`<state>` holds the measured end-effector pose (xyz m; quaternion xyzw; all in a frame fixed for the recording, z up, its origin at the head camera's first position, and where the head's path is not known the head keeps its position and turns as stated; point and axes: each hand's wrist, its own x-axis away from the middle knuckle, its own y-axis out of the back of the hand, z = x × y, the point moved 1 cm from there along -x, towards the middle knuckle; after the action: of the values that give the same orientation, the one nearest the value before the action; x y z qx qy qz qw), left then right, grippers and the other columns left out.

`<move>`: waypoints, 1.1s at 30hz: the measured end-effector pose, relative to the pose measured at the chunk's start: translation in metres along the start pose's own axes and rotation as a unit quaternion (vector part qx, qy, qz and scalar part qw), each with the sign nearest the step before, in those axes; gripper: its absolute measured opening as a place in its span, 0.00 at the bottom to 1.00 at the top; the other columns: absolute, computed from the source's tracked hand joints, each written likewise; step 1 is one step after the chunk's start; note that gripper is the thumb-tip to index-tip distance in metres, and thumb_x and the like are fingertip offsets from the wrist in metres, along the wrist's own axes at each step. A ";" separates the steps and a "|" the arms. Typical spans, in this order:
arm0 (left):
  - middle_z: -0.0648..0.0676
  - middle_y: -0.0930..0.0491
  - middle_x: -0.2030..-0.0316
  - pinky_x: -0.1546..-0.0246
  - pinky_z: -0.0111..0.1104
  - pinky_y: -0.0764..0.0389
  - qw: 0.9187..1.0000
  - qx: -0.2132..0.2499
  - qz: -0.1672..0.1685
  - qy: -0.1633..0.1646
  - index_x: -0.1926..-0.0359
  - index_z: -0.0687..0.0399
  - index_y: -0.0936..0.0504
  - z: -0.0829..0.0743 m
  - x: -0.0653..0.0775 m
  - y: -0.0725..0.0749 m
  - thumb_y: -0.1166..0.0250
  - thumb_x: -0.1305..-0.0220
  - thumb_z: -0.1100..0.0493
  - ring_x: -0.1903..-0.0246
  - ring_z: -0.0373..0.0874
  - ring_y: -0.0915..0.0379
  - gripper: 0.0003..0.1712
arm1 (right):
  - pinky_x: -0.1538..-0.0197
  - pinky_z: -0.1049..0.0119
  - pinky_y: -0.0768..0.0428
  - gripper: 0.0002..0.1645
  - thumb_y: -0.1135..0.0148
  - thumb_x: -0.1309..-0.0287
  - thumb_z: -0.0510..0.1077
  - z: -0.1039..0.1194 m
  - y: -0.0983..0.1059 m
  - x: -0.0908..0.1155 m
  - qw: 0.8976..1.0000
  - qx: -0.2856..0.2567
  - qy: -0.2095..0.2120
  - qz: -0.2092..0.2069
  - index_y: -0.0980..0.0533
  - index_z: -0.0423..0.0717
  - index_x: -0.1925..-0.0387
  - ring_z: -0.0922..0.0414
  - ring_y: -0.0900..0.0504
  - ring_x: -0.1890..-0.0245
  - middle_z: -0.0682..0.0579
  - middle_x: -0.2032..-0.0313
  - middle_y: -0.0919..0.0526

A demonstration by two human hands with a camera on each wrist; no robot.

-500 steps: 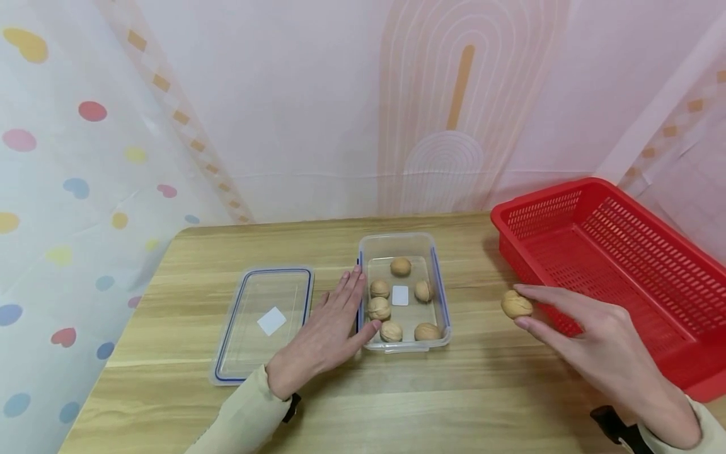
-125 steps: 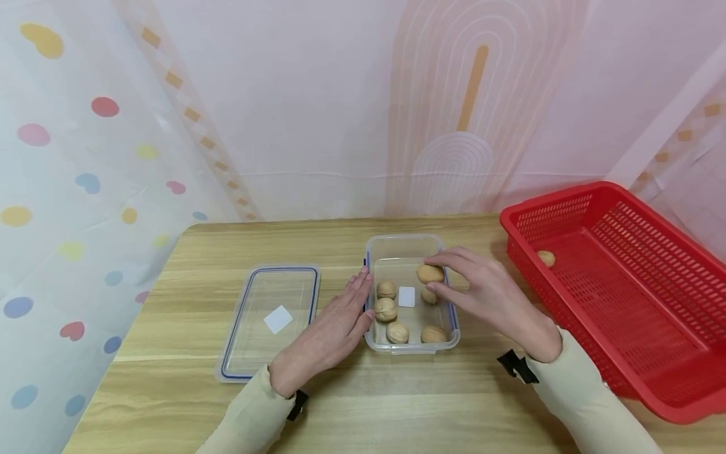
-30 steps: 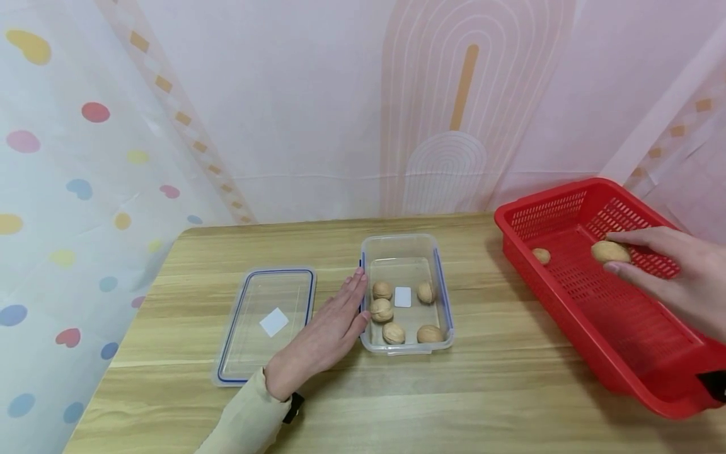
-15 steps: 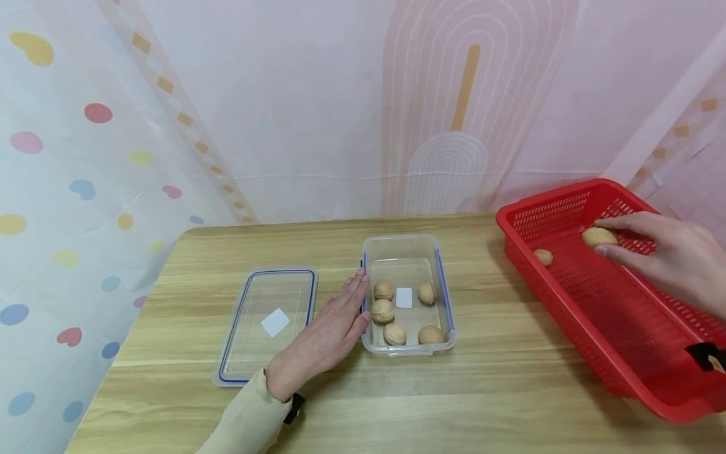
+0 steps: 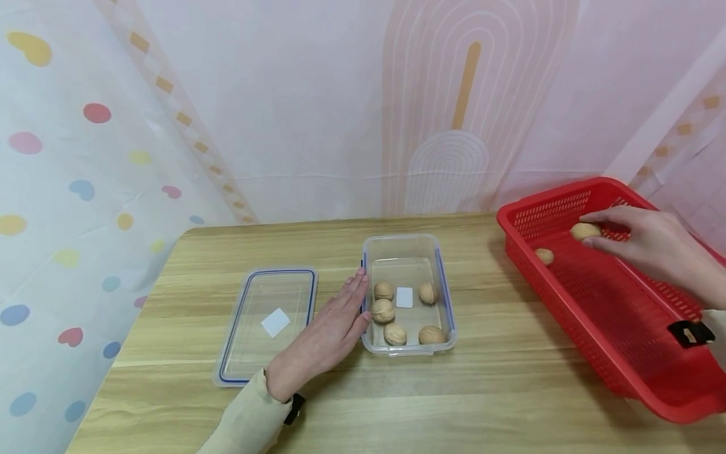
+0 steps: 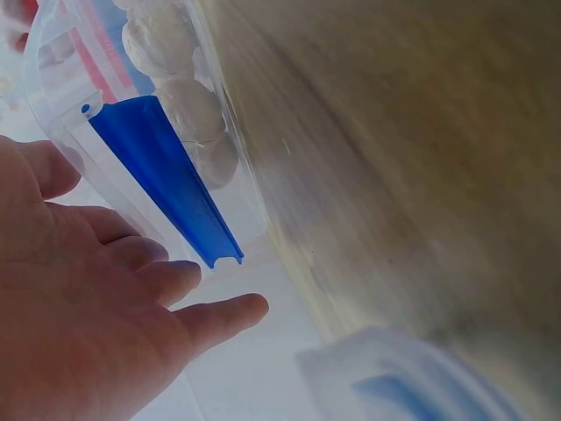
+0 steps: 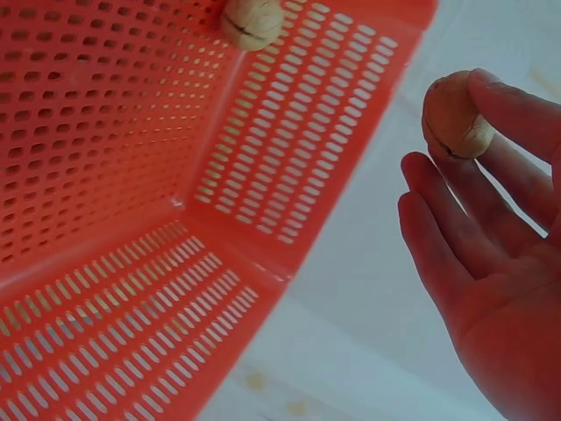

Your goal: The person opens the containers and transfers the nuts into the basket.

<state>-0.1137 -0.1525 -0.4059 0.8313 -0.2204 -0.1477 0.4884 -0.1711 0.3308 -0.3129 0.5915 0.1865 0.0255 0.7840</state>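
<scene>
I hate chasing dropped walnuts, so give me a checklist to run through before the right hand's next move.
1. Grip: ok. The right hand pinches the held walnut.
2. Landing area: ok. Much of the red basket's floor is bare; one basket walnut lies by the near-left wall.
3. Drop height: cannot tell. The gap beneath the held walnut is unclear.
4. Left hand at the side of the clear container: ok.
5. Lid out of the way: ok, on the table left of the container.
6. Container emptied: not ok, five walnuts inside.
</scene>
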 end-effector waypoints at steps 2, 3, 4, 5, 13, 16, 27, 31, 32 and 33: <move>0.56 0.61 0.18 0.25 0.57 0.45 1.000 0.000 0.000 0.001 0.19 0.62 0.55 0.000 0.000 0.000 0.55 0.16 0.49 0.20 0.57 0.59 0.37 | 0.58 0.36 0.17 0.28 0.23 0.45 0.39 -0.004 -0.003 -0.003 1.000 -0.007 -0.006 0.012 0.20 0.29 0.45 0.35 0.19 0.56 0.30 0.53 0.16; 0.56 0.61 0.18 0.25 0.57 0.45 1.000 0.001 0.000 0.001 0.19 0.62 0.55 0.000 0.000 0.000 0.55 0.16 0.49 0.20 0.57 0.59 0.36 | 0.57 0.36 0.18 0.27 0.23 0.44 0.39 -0.006 -0.005 -0.005 1.000 -0.012 -0.010 0.019 0.20 0.28 0.45 0.35 0.19 0.56 0.30 0.53 0.16; 0.56 0.61 0.18 0.24 0.57 0.45 1.000 0.001 0.001 0.000 0.19 0.62 0.55 -0.001 0.001 0.000 0.56 0.16 0.49 0.20 0.57 0.59 0.36 | 0.57 0.37 0.18 0.27 0.24 0.43 0.39 -0.008 -0.006 -0.007 0.999 -0.017 -0.014 0.027 0.20 0.29 0.45 0.35 0.19 0.55 0.30 0.53 0.16; 0.56 0.61 0.18 0.24 0.57 0.45 1.000 0.000 0.000 0.000 0.19 0.62 0.54 -0.001 0.001 0.001 0.56 0.16 0.50 0.20 0.57 0.59 0.36 | 0.56 0.37 0.18 0.27 0.24 0.42 0.39 -0.009 -0.007 -0.009 0.999 -0.023 -0.019 0.036 0.20 0.29 0.45 0.35 0.18 0.55 0.31 0.53 0.16; 0.57 0.62 0.18 0.23 0.55 0.46 1.000 -0.002 0.002 -0.002 0.19 0.63 0.54 -0.001 0.001 -0.001 0.55 0.16 0.50 0.20 0.57 0.59 0.36 | 0.57 0.54 0.18 0.26 0.29 0.33 0.47 -0.021 -0.012 -0.029 0.987 -0.077 -0.066 0.124 0.20 0.32 0.43 0.36 0.17 0.51 0.34 0.52 0.14; 0.57 0.61 0.18 0.23 0.54 0.46 1.000 -0.004 0.002 -0.004 0.19 0.63 0.54 -0.001 0.000 -0.001 0.56 0.16 0.50 0.20 0.57 0.59 0.36 | 0.57 0.60 0.19 0.26 0.30 0.33 0.47 -0.025 -0.014 -0.034 0.982 -0.093 -0.075 0.144 0.20 0.32 0.42 0.35 0.18 0.49 0.34 0.50 0.14; 0.57 0.61 0.18 0.23 0.54 0.46 1.000 -0.008 0.004 -0.006 0.19 0.64 0.53 -0.004 0.001 0.000 0.56 0.16 0.51 0.20 0.57 0.58 0.36 | 0.61 0.75 0.23 0.25 0.30 0.34 0.43 -0.043 -0.028 -0.037 0.973 -0.130 -0.075 0.173 0.21 0.32 0.40 0.38 0.19 0.46 0.35 0.47 0.15; 0.58 0.60 0.18 0.23 0.53 0.46 1.000 -0.006 0.003 -0.008 0.19 0.64 0.53 -0.005 0.001 0.000 0.56 0.16 0.51 0.20 0.57 0.58 0.36 | 0.59 0.69 0.22 0.26 0.30 0.34 0.44 -0.048 -0.036 -0.036 0.973 -0.125 -0.066 0.182 0.21 0.31 0.41 0.37 0.19 0.47 0.32 0.47 0.16; 0.58 0.60 0.18 0.23 0.53 0.47 1.000 -0.006 0.004 -0.008 0.19 0.64 0.54 -0.005 0.001 0.000 0.56 0.16 0.51 0.20 0.57 0.58 0.36 | 0.59 0.68 0.21 0.26 0.30 0.34 0.44 -0.049 -0.038 -0.036 0.972 -0.126 -0.067 0.186 0.21 0.30 0.42 0.35 0.19 0.47 0.30 0.47 0.17; 0.58 0.60 0.18 0.23 0.53 0.47 1.000 -0.006 0.003 -0.009 0.19 0.64 0.54 -0.006 0.001 0.000 0.56 0.16 0.51 0.20 0.57 0.58 0.36 | 0.59 0.67 0.21 0.26 0.30 0.34 0.44 -0.050 -0.040 -0.036 0.972 -0.125 -0.065 0.188 0.21 0.29 0.42 0.34 0.19 0.47 0.30 0.47 0.17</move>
<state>-0.1103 -0.1487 -0.4033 0.8264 -0.2265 -0.1550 0.4918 -0.2275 0.3559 -0.3525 0.5139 0.0156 0.1570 0.8432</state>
